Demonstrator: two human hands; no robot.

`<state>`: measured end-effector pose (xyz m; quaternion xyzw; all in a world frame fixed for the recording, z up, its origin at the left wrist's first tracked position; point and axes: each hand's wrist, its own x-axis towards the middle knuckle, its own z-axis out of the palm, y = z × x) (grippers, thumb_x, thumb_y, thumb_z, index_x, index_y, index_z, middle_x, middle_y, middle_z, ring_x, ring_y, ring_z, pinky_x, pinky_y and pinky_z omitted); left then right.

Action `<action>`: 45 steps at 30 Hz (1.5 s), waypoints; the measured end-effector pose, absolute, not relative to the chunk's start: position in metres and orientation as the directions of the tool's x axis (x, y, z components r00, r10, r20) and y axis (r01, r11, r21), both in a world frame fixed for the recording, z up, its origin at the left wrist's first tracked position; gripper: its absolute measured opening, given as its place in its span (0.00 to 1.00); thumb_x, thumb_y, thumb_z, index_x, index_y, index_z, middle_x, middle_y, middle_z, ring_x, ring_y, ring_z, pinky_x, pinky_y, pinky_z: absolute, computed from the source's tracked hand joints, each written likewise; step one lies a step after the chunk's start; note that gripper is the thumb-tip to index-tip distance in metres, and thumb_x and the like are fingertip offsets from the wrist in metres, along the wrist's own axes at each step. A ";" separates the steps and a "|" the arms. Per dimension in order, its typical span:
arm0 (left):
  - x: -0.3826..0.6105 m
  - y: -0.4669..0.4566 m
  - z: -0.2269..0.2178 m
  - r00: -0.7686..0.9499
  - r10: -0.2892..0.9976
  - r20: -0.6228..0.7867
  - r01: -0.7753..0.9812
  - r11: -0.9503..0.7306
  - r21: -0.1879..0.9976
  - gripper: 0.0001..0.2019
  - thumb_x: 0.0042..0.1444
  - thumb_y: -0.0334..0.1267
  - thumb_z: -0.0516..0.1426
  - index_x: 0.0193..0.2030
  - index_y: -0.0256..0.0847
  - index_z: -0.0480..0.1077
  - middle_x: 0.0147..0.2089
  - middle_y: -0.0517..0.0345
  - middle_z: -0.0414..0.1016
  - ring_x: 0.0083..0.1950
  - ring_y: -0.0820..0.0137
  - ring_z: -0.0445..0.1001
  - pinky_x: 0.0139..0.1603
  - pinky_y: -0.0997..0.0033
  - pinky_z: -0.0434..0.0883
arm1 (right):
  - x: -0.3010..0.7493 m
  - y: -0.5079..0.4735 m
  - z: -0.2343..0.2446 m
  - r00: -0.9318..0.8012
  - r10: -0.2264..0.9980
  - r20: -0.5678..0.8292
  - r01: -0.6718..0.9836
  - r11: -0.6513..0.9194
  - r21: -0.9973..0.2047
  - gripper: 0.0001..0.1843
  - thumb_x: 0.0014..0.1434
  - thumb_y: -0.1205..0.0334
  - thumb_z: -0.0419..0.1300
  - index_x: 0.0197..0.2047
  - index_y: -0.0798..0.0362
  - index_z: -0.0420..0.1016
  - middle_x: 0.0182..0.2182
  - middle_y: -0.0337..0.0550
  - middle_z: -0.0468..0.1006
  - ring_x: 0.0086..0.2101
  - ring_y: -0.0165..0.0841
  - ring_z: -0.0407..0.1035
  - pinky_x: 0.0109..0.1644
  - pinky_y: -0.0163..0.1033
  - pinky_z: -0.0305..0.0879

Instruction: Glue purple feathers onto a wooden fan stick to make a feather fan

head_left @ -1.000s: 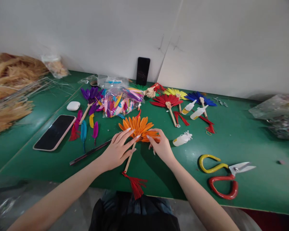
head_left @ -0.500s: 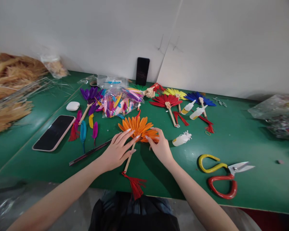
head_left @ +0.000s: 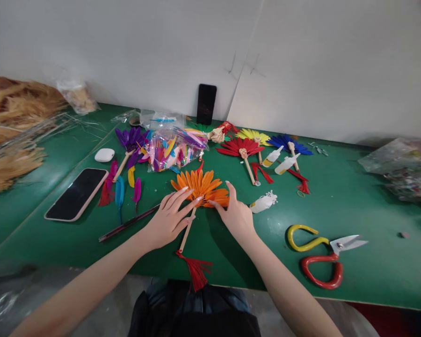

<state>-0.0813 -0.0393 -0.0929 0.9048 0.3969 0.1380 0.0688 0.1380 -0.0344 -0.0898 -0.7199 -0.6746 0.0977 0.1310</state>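
An orange feather fan (head_left: 206,183) lies on the green desk (head_left: 389,269) in front of the person, its feathers pointing away and its wooden handle (head_left: 186,238) towards the near edge, where a red tassel (head_left: 198,271) trails from the handle's end. The left hand (head_left: 165,222) lies palm down over the fan's left side, fingers spread apart, the fingertips on the feathers and the thumb across the upper handle. The right hand (head_left: 240,217) is at the right-hand feathers, thumb and index finger apart, the thumb tip at the feathers; its other fingers are hidden.

Just right of that hand lies a glue bottle (head_left: 262,204), with scissors (head_left: 338,245) with yellow and red handles farther right. Beyond the orange fan are a bag of coloured feathers (head_left: 173,152) and a red feather fan (head_left: 239,148).
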 end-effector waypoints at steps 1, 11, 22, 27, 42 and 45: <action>-0.081 -0.039 -0.093 0.646 0.738 0.193 0.701 -0.674 0.232 0.24 0.64 0.39 0.44 0.66 0.46 0.50 0.68 0.51 0.48 0.68 0.58 0.44 0.64 0.54 0.48 | 0.138 -0.034 -0.088 0.076 0.997 0.028 0.952 -0.064 -0.298 0.40 0.56 0.40 0.53 0.63 0.56 0.50 0.20 0.47 0.75 0.20 0.42 0.72 0.21 0.36 0.56; -0.083 -0.038 -0.089 0.615 0.764 0.195 0.726 -0.646 0.236 0.24 0.64 0.38 0.43 0.67 0.46 0.48 0.68 0.50 0.49 0.69 0.59 0.43 0.64 0.55 0.48 | 0.144 -0.032 -0.086 0.099 0.993 0.061 0.970 -0.083 -0.229 0.38 0.57 0.43 0.53 0.63 0.58 0.51 0.16 0.46 0.72 0.17 0.41 0.70 0.20 0.36 0.57; -0.089 -0.035 -0.091 0.461 0.855 0.236 0.810 -0.515 0.280 0.25 0.65 0.38 0.41 0.68 0.48 0.42 0.68 0.51 0.48 0.69 0.60 0.43 0.63 0.54 0.48 | 0.157 -0.042 -0.080 0.023 0.939 0.344 0.901 0.130 -0.414 0.22 0.64 0.54 0.45 0.58 0.53 0.61 0.23 0.42 0.76 0.21 0.34 0.70 0.21 0.32 0.54; -0.094 -0.041 -0.090 0.410 0.880 0.240 0.833 -0.469 0.295 0.25 0.65 0.39 0.41 0.68 0.49 0.41 0.69 0.52 0.46 0.69 0.60 0.41 0.63 0.54 0.49 | 0.165 -0.065 -0.078 -0.063 0.914 0.401 0.791 0.291 -0.538 0.15 0.64 0.56 0.47 0.42 0.51 0.73 0.28 0.44 0.78 0.24 0.31 0.71 0.28 0.33 0.63; -0.092 -0.076 -0.102 0.224 0.879 0.421 0.896 -0.356 0.265 0.23 0.63 0.42 0.45 0.65 0.51 0.50 0.57 0.49 0.64 0.59 0.56 0.60 0.56 0.55 0.57 | 0.189 -0.109 -0.104 0.002 0.994 0.106 0.456 0.094 -0.885 0.19 0.63 0.49 0.46 0.34 0.51 0.73 0.25 0.40 0.75 0.18 0.28 0.65 0.26 0.33 0.65; -0.085 -0.086 -0.102 0.118 0.897 0.425 0.933 -0.247 0.262 0.21 0.62 0.44 0.46 0.62 0.48 0.57 0.47 0.49 0.71 0.49 0.56 0.66 0.48 0.56 0.59 | 0.190 -0.110 -0.104 0.052 0.993 0.109 0.394 0.080 -0.916 0.20 0.63 0.49 0.46 0.43 0.52 0.73 0.30 0.42 0.78 0.17 0.27 0.65 0.26 0.34 0.66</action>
